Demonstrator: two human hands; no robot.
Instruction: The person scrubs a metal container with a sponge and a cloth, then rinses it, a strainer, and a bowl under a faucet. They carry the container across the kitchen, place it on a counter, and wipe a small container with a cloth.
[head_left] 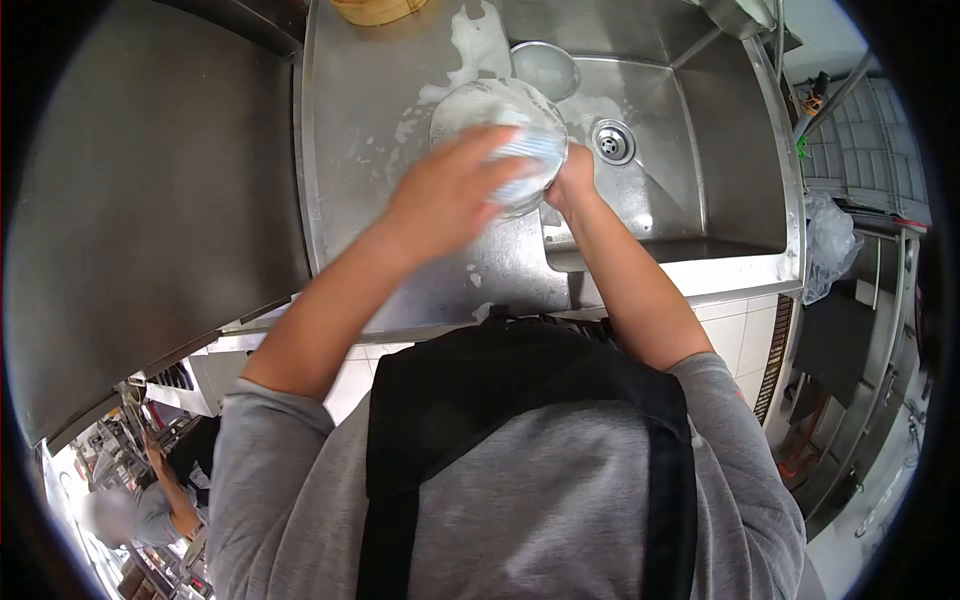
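Note:
My left hand point(450, 190), smeared by motion, presses a light blue and white striped scrubbing cloth point(540, 150) against the inside of a round, suds-covered bowl point(465, 105). The fingers are bent over the cloth, whose exact shape is blurred. On the bowl's right side, my right hand point(575, 175) grips the rim, with part of its fingers hidden. The bowl is over the steel drainboard point(350, 200), right by the sink's left edge. Just behind it, a second round bowl point(546, 72) with a thin rim holds whitish liquid.
The steel sink point(660, 190) with its drain point(613, 142) lies to the right. Foam point(478, 45) streaks the drainboard, and a bamboo steamer point(378, 8) stands at the back. A metal pan point(738, 15) sits at the far right corner. Another person point(175, 500) is at lower left.

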